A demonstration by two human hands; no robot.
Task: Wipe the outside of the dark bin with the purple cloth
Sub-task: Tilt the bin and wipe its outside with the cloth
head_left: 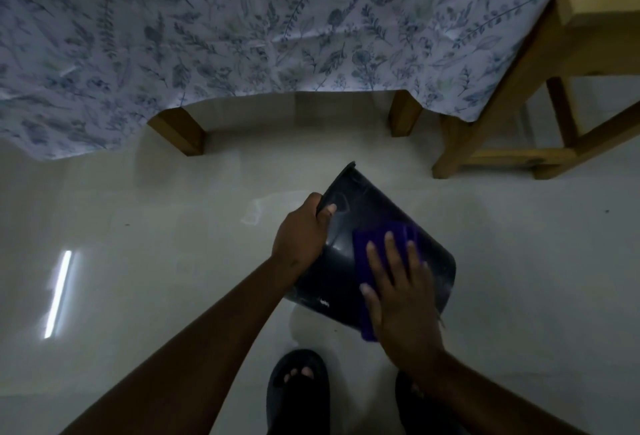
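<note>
Bin tipped on its side, held above the floor in front of the table. Left hand fingers clamped on its rim. Right hand flat, fingers spread, pressing cloth against the bin's outer wall.

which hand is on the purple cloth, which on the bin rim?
The right hand lies flat on the purple cloth, pressing it to the dark bin wall. The left hand grips the bin's rim, no cloth under it.
</note>
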